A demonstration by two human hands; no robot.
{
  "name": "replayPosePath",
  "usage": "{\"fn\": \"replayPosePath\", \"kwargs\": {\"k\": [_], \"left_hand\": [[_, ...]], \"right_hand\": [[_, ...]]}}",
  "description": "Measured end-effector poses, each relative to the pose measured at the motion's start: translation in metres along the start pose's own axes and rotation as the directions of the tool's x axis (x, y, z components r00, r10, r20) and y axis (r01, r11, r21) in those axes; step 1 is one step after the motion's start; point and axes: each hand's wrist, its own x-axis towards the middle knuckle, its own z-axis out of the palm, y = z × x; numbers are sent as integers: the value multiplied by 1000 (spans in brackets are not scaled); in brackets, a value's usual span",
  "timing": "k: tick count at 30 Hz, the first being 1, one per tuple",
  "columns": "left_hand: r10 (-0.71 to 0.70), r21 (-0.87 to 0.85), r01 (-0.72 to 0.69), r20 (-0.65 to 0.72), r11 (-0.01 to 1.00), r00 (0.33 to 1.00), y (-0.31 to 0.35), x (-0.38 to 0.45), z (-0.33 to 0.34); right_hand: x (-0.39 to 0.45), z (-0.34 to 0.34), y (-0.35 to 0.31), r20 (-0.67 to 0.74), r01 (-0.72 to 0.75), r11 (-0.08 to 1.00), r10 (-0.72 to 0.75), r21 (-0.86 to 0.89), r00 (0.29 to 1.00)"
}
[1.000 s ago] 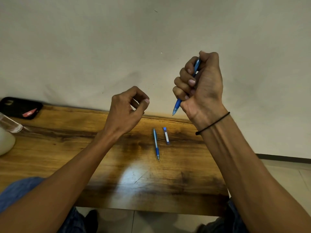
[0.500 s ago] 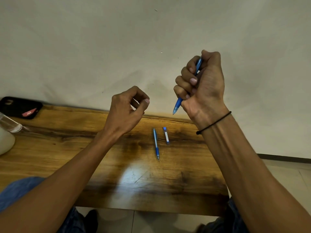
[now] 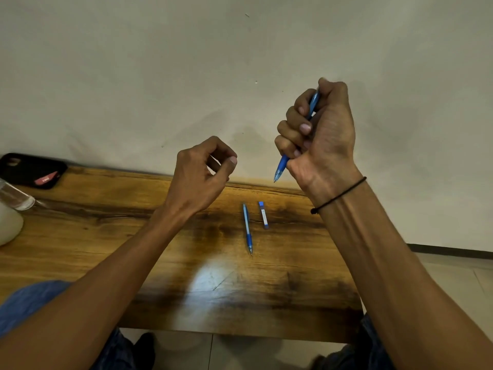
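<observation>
Above the far edge of the table [image 3: 106, 236], the right grip [image 3: 320, 134] is raised in a closed fist around a blue mechanical pencil [image 3: 281, 166]. All four fingers wrap the barrel, the thumb sits over its top end, and the tip points down and to the left. The left grip [image 3: 198, 177] hovers beside it, well apart, with its fingers curled and the thumb tip meeting the forefinger. Nothing shows between them, though a thin lead would be too fine to make out.

A second blue pencil [image 3: 247, 228] and a small lead case [image 3: 263, 214] lie side by side on the wood below, near each other but not touching, and neither hand reaches for them.

Judging from this, the work looks to be in an early or middle stage. One pencil is picked up and in hand, probably being clicked or readied for lead. The second pencil and the case look still to be dealt with. A black phone case [image 3: 29, 169] lies at the far left corner.
</observation>
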Motion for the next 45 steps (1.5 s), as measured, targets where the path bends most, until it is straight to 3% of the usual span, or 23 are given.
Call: {"fn": "replayPosePath", "kwargs": {"k": [12,25,45], "left_hand": [[15,2,-15,-6,1000,1000,-2,1,1],[14,0,-14,-19,1000,1000,-2,1,1],[22,1,-22,-16,1000,1000,-4,1,2]], "right_hand": [[0,0,1,35,-1,1000,2,-8,999],[-6,2,-1,310,18,991,-59,133,949],[-5,1,0,323,0,984,-59,179,944]]}}
